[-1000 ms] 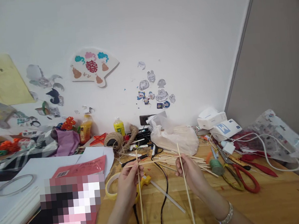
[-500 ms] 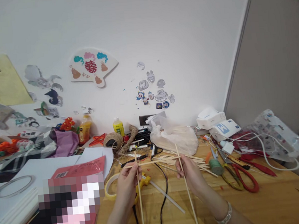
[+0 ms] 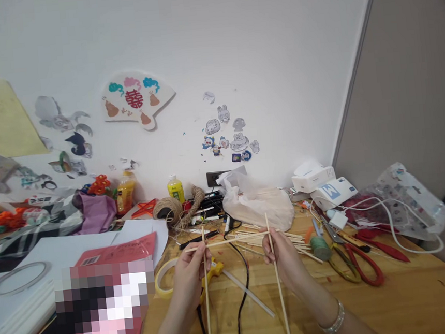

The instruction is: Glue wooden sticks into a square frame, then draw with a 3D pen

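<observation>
Three thin wooden sticks are held up above the table in an H-like shape. My left hand (image 3: 192, 266) pinches the spot where the left upright stick (image 3: 208, 316) crosses the crosswise stick (image 3: 232, 240). At the other end of the crosswise stick, my right hand (image 3: 284, 259) has its fingers closed around the right upright stick (image 3: 282, 299). My fingers cover parts of both crossings, so I cannot tell whether they are joined. Partly behind my left hand lies a yellow glue gun (image 3: 215, 269), with a translucent glue stick (image 3: 251, 295) reaching out from it.
Loose wooden sticks (image 3: 299, 239) lie behind my right hand. Scissors (image 3: 365, 263) and green string (image 3: 321, 248) are to the right. A yellow tape roll (image 3: 160, 291) and a red folder (image 3: 146, 249) sit left. A black cable (image 3: 243, 290) crosses the table.
The right upright stick has turned slightly and stands straighter. The lower end of the left upright stick has swung a little left. Both hands keep their hold.
</observation>
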`<state>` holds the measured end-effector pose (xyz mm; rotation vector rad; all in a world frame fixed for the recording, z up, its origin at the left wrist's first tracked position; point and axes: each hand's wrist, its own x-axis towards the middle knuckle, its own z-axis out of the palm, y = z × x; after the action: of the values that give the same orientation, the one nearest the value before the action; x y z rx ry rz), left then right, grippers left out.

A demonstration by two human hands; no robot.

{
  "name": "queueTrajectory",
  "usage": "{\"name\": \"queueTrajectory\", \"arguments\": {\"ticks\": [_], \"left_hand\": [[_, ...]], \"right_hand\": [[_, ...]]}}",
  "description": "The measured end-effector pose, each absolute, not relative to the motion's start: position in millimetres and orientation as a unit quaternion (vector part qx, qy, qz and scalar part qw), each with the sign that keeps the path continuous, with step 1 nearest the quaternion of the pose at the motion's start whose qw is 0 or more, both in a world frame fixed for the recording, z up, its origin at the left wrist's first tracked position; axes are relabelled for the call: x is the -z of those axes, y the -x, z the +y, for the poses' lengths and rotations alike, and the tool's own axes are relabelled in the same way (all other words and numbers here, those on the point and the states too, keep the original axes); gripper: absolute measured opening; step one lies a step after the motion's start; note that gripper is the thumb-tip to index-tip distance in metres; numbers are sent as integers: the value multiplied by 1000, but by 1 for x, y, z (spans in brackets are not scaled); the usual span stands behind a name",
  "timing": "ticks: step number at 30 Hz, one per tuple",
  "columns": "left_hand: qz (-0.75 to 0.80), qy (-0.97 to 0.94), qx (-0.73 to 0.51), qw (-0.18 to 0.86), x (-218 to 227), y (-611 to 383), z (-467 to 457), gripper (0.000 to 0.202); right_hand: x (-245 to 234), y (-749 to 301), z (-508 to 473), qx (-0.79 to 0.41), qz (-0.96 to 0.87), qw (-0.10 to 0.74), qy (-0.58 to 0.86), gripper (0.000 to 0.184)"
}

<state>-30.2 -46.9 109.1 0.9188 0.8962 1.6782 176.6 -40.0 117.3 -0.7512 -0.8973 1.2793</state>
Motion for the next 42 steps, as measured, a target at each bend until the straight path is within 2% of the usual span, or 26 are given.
{"name": "queueTrajectory", "arguments": {"ticks": [16,42], "left_hand": [[374,-377,-699,478,-114,29,-47,36],[362,-388,-698,481,-109,26,-47,28]], "right_hand": [[-114,-178,-38,-566,-406,636,332,43],[-113,-179,-38,-564,-400,641,332,43]]}}
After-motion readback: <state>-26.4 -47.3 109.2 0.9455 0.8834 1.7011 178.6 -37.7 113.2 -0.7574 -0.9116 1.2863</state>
